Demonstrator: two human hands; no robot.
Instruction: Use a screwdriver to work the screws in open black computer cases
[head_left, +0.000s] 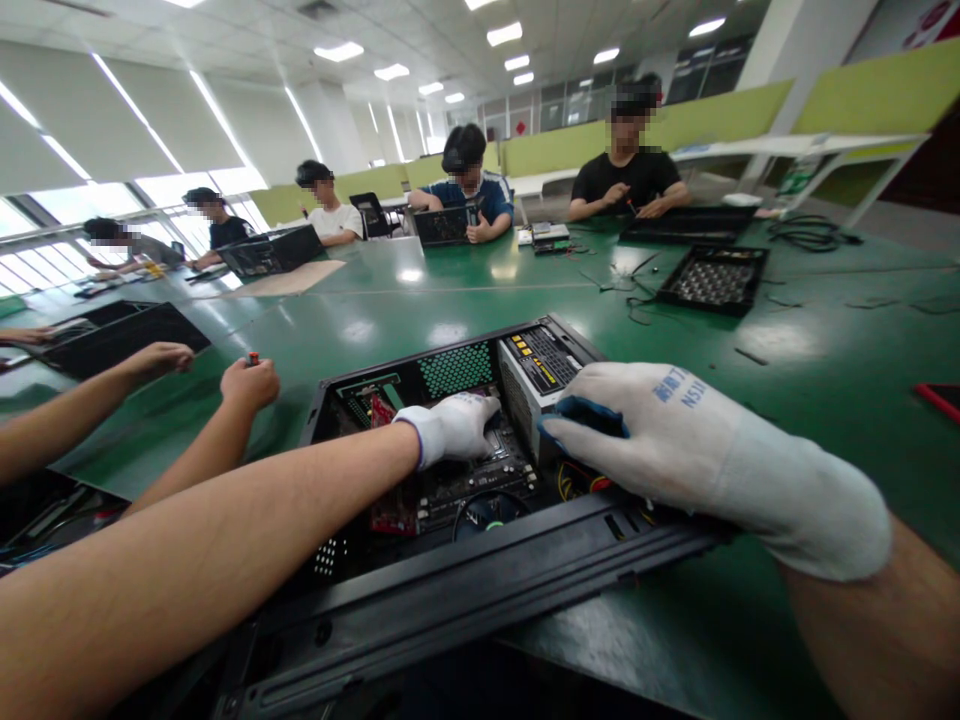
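Note:
A black computer case (480,575) lies on its side in front of me with its inside exposed. My left hand (457,425), in a white glove, reaches in over the motherboard (480,482). Its finger and thumb look apart, though the tips are partly hidden. At the case's right end sits a power supply (544,362) with a yellow and black label. My right hand (637,430), gloved too, rests against that unit's near corner, thumb and fingers spread with a gap between. A red card (382,410) and a round fan (491,512) are inside the case.
Beside me on the left, a co-worker's bare hand (251,382) holds a tool with an orange end. Across the green table (390,300) several people work on computer cases. At the right back lie a black tray (712,280) and coiled cables (810,232).

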